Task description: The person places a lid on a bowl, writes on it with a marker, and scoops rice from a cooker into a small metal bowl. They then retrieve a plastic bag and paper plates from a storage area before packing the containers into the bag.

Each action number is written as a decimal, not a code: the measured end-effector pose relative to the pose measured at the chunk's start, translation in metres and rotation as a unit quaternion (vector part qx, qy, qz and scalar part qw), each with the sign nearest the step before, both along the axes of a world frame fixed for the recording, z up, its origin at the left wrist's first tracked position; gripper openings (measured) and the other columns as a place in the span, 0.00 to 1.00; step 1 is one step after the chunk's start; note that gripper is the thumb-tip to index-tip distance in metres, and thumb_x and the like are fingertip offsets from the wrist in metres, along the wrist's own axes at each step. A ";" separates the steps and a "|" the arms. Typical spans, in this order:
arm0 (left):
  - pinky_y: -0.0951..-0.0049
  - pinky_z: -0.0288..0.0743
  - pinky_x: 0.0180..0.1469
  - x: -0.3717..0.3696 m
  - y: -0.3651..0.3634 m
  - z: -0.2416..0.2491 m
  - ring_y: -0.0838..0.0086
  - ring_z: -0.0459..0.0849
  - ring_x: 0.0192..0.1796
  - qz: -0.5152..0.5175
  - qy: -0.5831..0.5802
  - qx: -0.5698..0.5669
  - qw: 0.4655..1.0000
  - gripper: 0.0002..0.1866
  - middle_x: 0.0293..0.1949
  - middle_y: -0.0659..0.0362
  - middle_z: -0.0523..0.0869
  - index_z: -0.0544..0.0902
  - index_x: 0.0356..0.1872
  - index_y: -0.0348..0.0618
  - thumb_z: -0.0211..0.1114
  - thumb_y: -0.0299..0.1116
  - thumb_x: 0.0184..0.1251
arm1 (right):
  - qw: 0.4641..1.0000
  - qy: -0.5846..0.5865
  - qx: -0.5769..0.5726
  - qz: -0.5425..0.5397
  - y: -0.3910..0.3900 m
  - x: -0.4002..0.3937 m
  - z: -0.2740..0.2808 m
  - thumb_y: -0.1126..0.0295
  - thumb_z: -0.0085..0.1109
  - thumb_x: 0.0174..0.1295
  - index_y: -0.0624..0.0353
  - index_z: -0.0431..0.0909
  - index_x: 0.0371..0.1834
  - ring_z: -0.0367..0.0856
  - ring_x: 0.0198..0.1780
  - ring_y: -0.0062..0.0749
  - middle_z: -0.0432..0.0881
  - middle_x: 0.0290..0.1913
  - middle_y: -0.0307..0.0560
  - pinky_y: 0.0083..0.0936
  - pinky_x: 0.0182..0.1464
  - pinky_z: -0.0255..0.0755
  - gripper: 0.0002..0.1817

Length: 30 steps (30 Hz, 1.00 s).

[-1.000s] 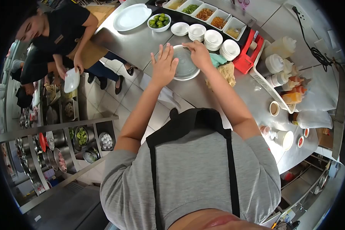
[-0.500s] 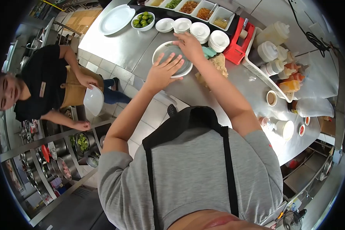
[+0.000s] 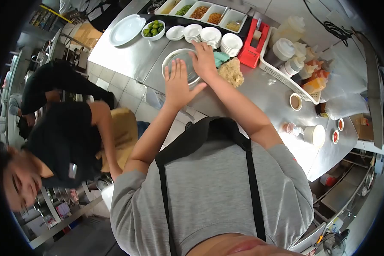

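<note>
Round container (image 3: pixel 182 53): partly beneath spread left fingers (image 3: pixel 178 70); right fingers (image 3: pixel 199 48) at rim.

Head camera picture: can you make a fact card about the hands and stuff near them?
Left hand: spread over the round, white-rimmed container
Right hand: at the container's right edge, grip unclear
Right of container: crumpled tan bundle, green cloth
Beyond container: small round white dishes, some stacked
Green fruit: in a round white bowl
Nearest co-worker: black top, tan apron

Counter (image 3: pixel 269 96) smooth, shiny metal; round container (image 3: pixel 180 54) smooth; tan bundle (image 3: pixel 231 73) rough, cloth-like; red dispenser (image 3: pixel 248 56) glossy plastic
</note>
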<state>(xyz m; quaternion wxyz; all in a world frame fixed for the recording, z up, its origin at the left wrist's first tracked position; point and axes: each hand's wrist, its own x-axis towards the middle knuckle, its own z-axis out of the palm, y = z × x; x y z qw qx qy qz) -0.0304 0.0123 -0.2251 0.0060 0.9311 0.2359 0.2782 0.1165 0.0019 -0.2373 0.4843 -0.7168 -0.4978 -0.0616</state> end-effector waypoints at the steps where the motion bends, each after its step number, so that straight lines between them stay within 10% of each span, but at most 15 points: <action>1: 0.52 0.44 0.69 -0.002 0.005 -0.005 0.51 0.61 0.67 0.007 -0.006 -0.010 1.000 0.36 0.62 0.41 0.67 0.62 0.62 0.27 0.55 0.49 0.63 | 1.000 0.008 0.028 0.007 -0.004 0.004 0.002 0.70 0.56 0.59 0.61 0.72 0.54 0.69 0.51 0.49 0.75 0.45 0.53 0.34 0.55 0.64 0.19; 4: 0.54 0.43 0.69 -0.009 0.027 -0.013 0.50 0.59 0.68 0.019 -0.010 -0.036 0.999 0.36 0.63 0.39 0.64 0.59 0.63 0.25 0.54 0.47 0.64 | 0.983 0.159 0.023 -0.090 -0.046 0.039 0.030 0.65 0.56 0.59 0.58 0.74 0.50 0.79 0.39 0.47 0.78 0.41 0.54 0.36 0.43 0.72 0.17; 7: 0.57 0.49 0.68 -0.013 0.024 -0.004 0.51 0.61 0.67 0.016 -0.067 -0.094 0.993 0.31 0.62 0.40 0.66 0.63 0.61 0.27 0.55 0.41 0.64 | 0.957 0.041 -0.031 -0.286 -0.079 0.114 0.037 0.61 0.52 0.59 0.57 0.81 0.33 0.81 0.33 0.51 0.81 0.26 0.57 0.42 0.37 0.74 0.12; 11: 0.61 0.65 0.59 0.006 0.004 0.024 0.54 0.72 0.57 -0.094 -0.198 -0.178 0.959 0.14 0.52 0.49 0.78 0.80 0.46 0.37 0.60 0.30 0.60 | 0.922 0.134 -0.315 -0.179 -0.089 0.180 0.041 0.59 0.53 0.58 0.64 0.81 0.24 0.82 0.28 0.45 0.82 0.22 0.51 0.37 0.35 0.74 0.18; 21: 0.73 0.72 0.44 0.076 -0.044 0.032 0.66 0.79 0.46 -0.200 -0.163 -0.306 0.916 0.10 0.39 0.55 0.83 0.83 0.33 0.38 0.62 0.35 0.60 | 0.905 0.383 -0.106 -0.153 -0.096 0.168 0.030 0.63 0.63 0.55 0.65 0.80 0.26 0.60 0.10 0.21 0.69 0.12 0.36 0.22 0.13 0.54 0.14; 30: 0.70 0.72 0.54 0.154 -0.008 -0.008 0.68 0.79 0.48 -0.133 -0.030 -0.762 0.633 0.29 0.47 0.51 0.81 0.77 0.47 0.32 0.45 0.54 0.70 | 0.854 0.518 0.046 0.023 -0.153 0.077 0.050 0.65 0.59 0.59 0.61 0.81 0.32 0.57 0.09 0.14 0.65 0.10 0.31 0.16 0.12 0.48 0.09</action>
